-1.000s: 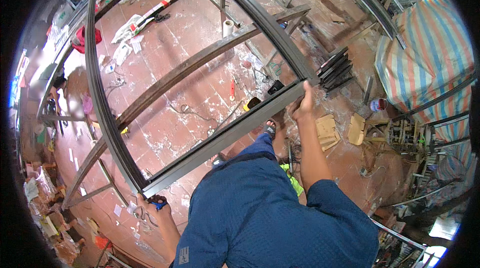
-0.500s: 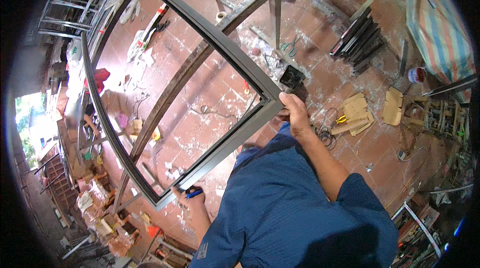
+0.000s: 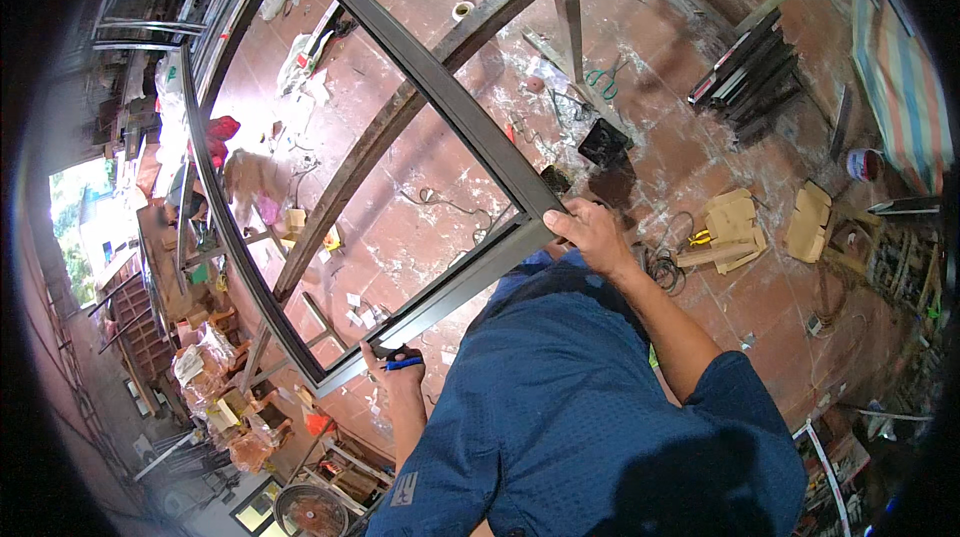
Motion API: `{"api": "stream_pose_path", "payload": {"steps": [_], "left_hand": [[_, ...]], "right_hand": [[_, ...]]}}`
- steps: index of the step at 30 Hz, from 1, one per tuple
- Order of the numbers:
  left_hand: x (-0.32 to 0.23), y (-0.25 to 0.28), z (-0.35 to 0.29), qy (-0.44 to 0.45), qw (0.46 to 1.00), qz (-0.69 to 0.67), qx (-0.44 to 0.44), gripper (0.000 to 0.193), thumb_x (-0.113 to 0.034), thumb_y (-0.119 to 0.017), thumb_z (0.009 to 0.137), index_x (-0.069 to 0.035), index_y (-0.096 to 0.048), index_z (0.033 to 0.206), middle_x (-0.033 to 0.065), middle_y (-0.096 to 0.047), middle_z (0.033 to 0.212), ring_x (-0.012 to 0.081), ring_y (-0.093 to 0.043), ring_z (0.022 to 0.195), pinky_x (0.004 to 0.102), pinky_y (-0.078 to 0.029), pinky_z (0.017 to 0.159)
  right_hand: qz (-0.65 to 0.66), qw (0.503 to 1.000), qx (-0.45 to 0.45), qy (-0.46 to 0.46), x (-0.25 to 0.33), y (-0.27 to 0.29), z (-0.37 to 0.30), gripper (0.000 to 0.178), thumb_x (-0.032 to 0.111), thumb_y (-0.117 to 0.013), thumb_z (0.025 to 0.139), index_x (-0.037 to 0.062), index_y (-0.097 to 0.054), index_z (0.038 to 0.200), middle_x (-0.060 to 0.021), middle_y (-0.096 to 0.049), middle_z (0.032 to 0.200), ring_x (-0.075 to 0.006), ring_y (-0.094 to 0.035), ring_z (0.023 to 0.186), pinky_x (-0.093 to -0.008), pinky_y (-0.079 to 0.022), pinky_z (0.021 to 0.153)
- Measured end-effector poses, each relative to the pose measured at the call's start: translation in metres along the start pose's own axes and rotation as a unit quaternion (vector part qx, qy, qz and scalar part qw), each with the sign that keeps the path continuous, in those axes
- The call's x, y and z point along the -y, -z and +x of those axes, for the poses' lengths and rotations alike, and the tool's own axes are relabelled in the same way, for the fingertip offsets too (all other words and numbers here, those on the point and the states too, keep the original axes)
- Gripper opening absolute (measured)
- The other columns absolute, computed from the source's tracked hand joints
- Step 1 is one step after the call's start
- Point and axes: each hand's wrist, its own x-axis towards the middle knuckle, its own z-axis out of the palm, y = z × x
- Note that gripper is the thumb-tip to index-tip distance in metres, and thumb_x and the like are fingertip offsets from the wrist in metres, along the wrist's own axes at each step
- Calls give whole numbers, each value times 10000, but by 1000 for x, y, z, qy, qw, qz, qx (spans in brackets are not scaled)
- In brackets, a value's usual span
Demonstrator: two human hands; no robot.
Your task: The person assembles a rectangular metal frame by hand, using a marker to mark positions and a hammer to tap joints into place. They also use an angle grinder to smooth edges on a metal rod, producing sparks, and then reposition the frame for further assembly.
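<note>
A large dark grey metal frame [image 3: 446, 277], rectangular and open in the middle, lies across the steel stand [image 3: 350, 177] in front of me. My right hand [image 3: 597, 239] is wrapped round its near right corner, with the thumb on top. At the near left, my left hand [image 3: 400, 387] grips the near bar close to the other corner, a finger laid along the metal. A small blue and black hand tool [image 3: 404, 364] is tucked in that same hand; its exact kind cannot be made out. The palm side of both hands is hidden.
Dark metal bars [image 3: 750, 77] lie stacked at the right, near torn cardboard [image 3: 735, 222] and green-handled scissors [image 3: 603, 84]. A black tray [image 3: 604, 144] sits past the frame's corner. Cables and scraps litter the tiled floor. A fan [image 3: 310, 510] stands at the lower left.
My view has shifted, so the surroundings sit further right in it. The frame's near left corner sits slightly higher, and my right thumb now lies over the top of its corner. Both hands keep their hold.
</note>
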Motion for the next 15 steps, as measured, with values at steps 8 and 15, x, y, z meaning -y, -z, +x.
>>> {"api": "stream_pose_path", "payload": {"steps": [8,15], "left_hand": [[-4,23,29,22,998,-56,25,297,-487,-741,932,-194,-693,932,-22,-720,811,124,-531,478,239,-371,369],[-56,71,69,-147,977,-150,-20,370,-576,-631,995,-235,-629,851,-71,-631,659,110,-514,454,262,-376,401]], "right_hand": [[121,991,-5,-48,17,-16,-2,469,384,-715,956,-54,-704,1122,-104,-730,972,-174,-680,811,-328,-552,746],[133,991,-22,-24,-21,-16,6,530,396,-712,955,6,-612,1300,-51,-658,1109,-155,-642,928,-322,-523,738]]}}
